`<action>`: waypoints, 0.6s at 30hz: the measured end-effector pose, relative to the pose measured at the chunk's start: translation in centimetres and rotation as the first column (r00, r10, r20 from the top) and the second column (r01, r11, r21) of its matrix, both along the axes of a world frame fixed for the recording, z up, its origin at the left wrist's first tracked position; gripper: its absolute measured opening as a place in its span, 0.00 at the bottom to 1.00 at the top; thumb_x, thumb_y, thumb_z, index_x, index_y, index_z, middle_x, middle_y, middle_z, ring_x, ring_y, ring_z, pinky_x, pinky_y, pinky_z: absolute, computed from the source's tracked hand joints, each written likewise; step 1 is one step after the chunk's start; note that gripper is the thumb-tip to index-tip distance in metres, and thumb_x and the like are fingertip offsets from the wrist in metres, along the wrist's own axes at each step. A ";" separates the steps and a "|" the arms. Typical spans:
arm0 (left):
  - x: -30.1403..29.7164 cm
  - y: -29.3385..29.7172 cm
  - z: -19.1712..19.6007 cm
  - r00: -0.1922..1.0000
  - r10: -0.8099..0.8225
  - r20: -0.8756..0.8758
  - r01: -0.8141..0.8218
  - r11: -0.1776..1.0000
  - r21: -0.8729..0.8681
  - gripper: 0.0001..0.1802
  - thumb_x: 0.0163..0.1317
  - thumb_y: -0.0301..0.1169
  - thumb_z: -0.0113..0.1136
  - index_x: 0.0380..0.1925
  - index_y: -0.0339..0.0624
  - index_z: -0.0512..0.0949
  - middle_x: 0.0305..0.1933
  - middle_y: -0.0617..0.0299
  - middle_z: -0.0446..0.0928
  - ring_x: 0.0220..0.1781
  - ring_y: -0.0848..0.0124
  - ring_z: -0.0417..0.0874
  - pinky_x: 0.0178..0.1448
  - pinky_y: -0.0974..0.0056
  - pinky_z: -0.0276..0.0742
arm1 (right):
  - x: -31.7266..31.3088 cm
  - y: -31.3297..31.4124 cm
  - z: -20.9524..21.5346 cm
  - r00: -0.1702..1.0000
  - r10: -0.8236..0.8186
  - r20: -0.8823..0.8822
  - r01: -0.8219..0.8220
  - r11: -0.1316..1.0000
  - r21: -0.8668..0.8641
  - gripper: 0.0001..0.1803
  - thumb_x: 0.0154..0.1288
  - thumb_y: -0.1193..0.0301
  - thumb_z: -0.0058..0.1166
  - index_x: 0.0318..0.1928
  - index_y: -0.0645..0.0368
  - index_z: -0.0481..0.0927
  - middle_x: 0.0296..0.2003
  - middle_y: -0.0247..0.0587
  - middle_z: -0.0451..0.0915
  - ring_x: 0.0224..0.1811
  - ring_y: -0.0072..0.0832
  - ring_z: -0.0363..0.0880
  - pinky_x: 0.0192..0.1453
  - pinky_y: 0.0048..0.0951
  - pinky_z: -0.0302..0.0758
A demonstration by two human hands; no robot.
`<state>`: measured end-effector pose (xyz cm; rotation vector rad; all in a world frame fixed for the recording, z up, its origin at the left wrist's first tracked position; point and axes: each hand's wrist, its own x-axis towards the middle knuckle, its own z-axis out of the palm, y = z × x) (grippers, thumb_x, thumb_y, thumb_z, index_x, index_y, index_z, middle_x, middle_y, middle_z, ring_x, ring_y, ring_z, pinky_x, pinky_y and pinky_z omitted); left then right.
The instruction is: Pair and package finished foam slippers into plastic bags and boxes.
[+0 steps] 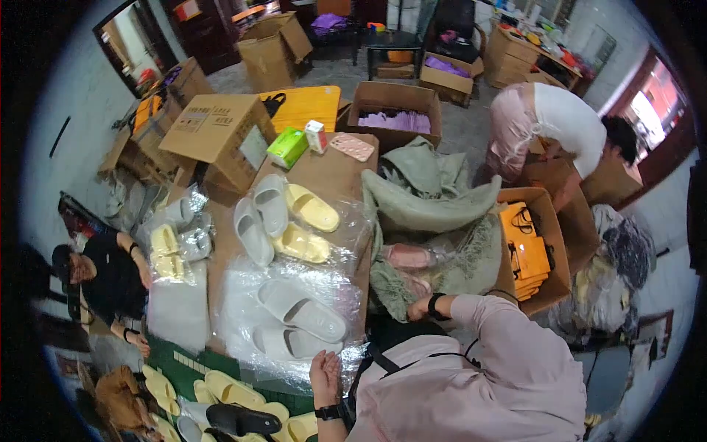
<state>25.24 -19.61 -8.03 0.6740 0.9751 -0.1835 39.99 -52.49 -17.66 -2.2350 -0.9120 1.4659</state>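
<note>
My left hand (325, 377) is by the near edge of the table, palm partly up, fingers loosely bent, with nothing seen in it. Just beyond it a pair of grey slide slippers (305, 311) lies on a clear plastic bag (239, 317). My right hand (420, 309) is closed at the rim of a grey-green sack (468, 261); what its fingers grip is hidden. Inside the sack, close to that hand, are pink slippers (411, 255), at least one in clear plastic. Farther up the table lie loose grey slippers (271, 205) and pale yellow slippers (311, 208).
Bagged slippers (168, 254) lie at the table's left, near a person in black (110, 276). Below are several loose slippers (232, 390). A carton of orange bags (526, 250) stands right of the sack; beyond it a person in white (567, 121) bends over boxes. A large carton (213, 129) stands at the back left.
</note>
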 end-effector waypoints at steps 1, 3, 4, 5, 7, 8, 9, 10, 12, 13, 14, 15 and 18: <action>0.1 -0.1 0.1 0.999 -0.031 0.028 0.029 0.999 0.043 0.16 0.61 0.32 0.51 0.45 0.34 0.69 0.42 0.51 0.73 0.41 0.64 0.76 0.47 0.65 0.74 | 0.0 0.0 -0.3 0.997 0.058 0.052 -0.058 0.998 -0.005 0.11 0.47 0.67 0.52 0.24 0.65 0.73 0.24 0.44 0.76 0.22 0.38 0.66 0.28 0.41 0.62; 0.9 -0.6 1.6 0.995 -0.077 0.060 0.070 0.990 0.124 0.15 0.61 0.31 0.51 0.45 0.35 0.69 0.37 0.55 0.74 0.36 0.70 0.76 0.42 0.69 0.75 | 0.2 -0.1 -0.8 0.972 0.179 0.151 -0.178 0.984 -0.020 0.08 0.46 0.70 0.52 0.22 0.62 0.72 0.23 0.43 0.75 0.20 0.40 0.65 0.26 0.40 0.61; 0.6 -0.5 1.3 0.998 -0.032 0.056 0.024 0.991 0.131 0.15 0.61 0.31 0.51 0.45 0.35 0.69 0.37 0.55 0.74 0.36 0.70 0.76 0.42 0.69 0.75 | 0.2 0.2 -0.2 0.948 0.249 0.196 -0.249 0.968 -0.025 0.07 0.45 0.71 0.51 0.21 0.61 0.71 0.22 0.43 0.74 0.19 0.40 0.65 0.25 0.40 0.60; 0.4 -0.3 0.1 0.993 -0.070 0.090 0.052 0.980 0.192 0.14 0.61 0.31 0.51 0.45 0.34 0.69 0.37 0.56 0.75 0.36 0.72 0.76 0.41 0.70 0.74 | 0.4 1.2 0.2 0.936 0.293 0.194 -0.296 0.955 -0.017 0.07 0.45 0.71 0.51 0.21 0.61 0.71 0.22 0.43 0.74 0.19 0.40 0.65 0.25 0.40 0.60; -1.1 0.7 -3.6 0.977 -0.207 0.046 0.174 0.907 0.385 0.14 0.61 0.29 0.51 0.44 0.33 0.70 0.36 0.58 0.75 0.36 0.74 0.76 0.40 0.72 0.72 | 0.9 5.0 5.4 0.753 0.146 0.641 -0.138 0.988 -0.062 0.09 0.50 0.67 0.51 0.23 0.61 0.75 0.23 0.49 0.76 0.20 0.49 0.69 0.27 0.45 0.67; -1.9 1.3 -5.5 0.952 -0.305 -0.043 0.285 0.821 0.495 0.14 0.60 0.29 0.51 0.44 0.33 0.71 0.36 0.58 0.75 0.36 0.74 0.75 0.40 0.72 0.71 | 1.4 7.1 7.2 0.746 0.179 0.641 -0.189 0.981 -0.054 0.09 0.50 0.67 0.51 0.23 0.61 0.75 0.23 0.49 0.76 0.20 0.49 0.69 0.27 0.45 0.67; -1.4 0.3 -5.2 0.964 -0.266 -0.016 0.219 0.753 0.620 0.15 0.59 0.28 0.52 0.44 0.31 0.71 0.36 0.58 0.75 0.37 0.72 0.75 0.41 0.70 0.70 | 2.0 9.2 8.8 0.832 0.000 0.555 -0.092 0.986 0.138 0.10 0.53 0.66 0.49 0.28 0.59 0.77 0.26 0.49 0.77 0.27 0.48 0.73 0.33 0.45 0.69; -1.5 -0.2 -4.7 0.946 -0.311 -0.088 0.262 0.577 0.773 0.15 0.57 0.27 0.53 0.43 0.31 0.71 0.35 0.54 0.75 0.38 0.68 0.76 0.44 0.67 0.70 | 2.3 11.3 9.9 0.891 -0.162 0.424 0.027 0.951 0.308 0.12 0.56 0.64 0.48 0.33 0.58 0.79 0.29 0.49 0.79 0.35 0.48 0.76 0.40 0.45 0.72; -0.3 -1.3 -0.9 0.867 -0.401 -0.295 0.465 0.442 0.767 0.15 0.55 0.27 0.54 0.42 0.31 0.71 0.37 0.46 0.75 0.41 0.60 0.76 0.46 0.62 0.71 | 2.8 14.8 11.8 0.932 -0.072 0.355 -0.072 0.924 0.375 0.13 0.58 0.63 0.47 0.35 0.57 0.79 0.35 0.51 0.77 0.39 0.49 0.75 0.44 0.44 0.71; -1.2 -1.3 -3.4 0.854 -0.406 -0.326 0.448 0.255 0.857 0.15 0.53 0.28 0.54 0.40 0.31 0.71 0.38 0.43 0.74 0.42 0.55 0.76 0.47 0.58 0.71 | 2.5 16.6 12.3 0.958 0.009 0.288 -0.142 0.885 0.444 0.14 0.59 0.62 0.47 0.38 0.57 0.79 0.41 0.54 0.76 0.44 0.50 0.73 0.47 0.43 0.70; -2.0 -1.3 -5.6 0.840 -0.402 -0.365 0.419 0.054 0.906 0.15 0.52 0.29 0.55 0.39 0.31 0.72 0.39 0.40 0.74 0.44 0.51 0.76 0.47 0.55 0.71 | 2.2 18.4 11.6 0.957 0.046 0.288 -0.177 0.876 0.449 0.14 0.59 0.62 0.47 0.38 0.57 0.79 0.41 0.54 0.76 0.44 0.50 0.73 0.47 0.43 0.70; -1.7 -1.6 -5.4 0.794 -0.436 -0.423 0.507 0.093 0.857 0.16 0.51 0.32 0.57 0.37 0.32 0.73 0.40 0.39 0.74 0.46 0.47 0.74 0.47 0.49 0.70 | 2.5 20.0 9.8 0.939 0.121 0.322 -0.268 0.844 0.464 0.15 0.60 0.61 0.47 0.41 0.56 0.78 0.48 0.56 0.70 0.50 0.51 0.69 0.52 0.42 0.67; -3.5 -2.6 -8.5 0.710 -0.492 -0.503 0.526 -0.104 0.844 0.15 0.50 0.34 0.57 0.35 0.35 0.74 0.52 0.37 0.67 0.51 0.41 0.70 0.55 0.51 0.69 | 1.4 24.9 6.1 0.870 0.135 0.475 -0.367 0.820 0.438 0.20 0.58 0.59 0.49 0.49 0.53 0.76 0.64 0.54 0.56 0.63 0.56 0.57 0.65 0.40 0.58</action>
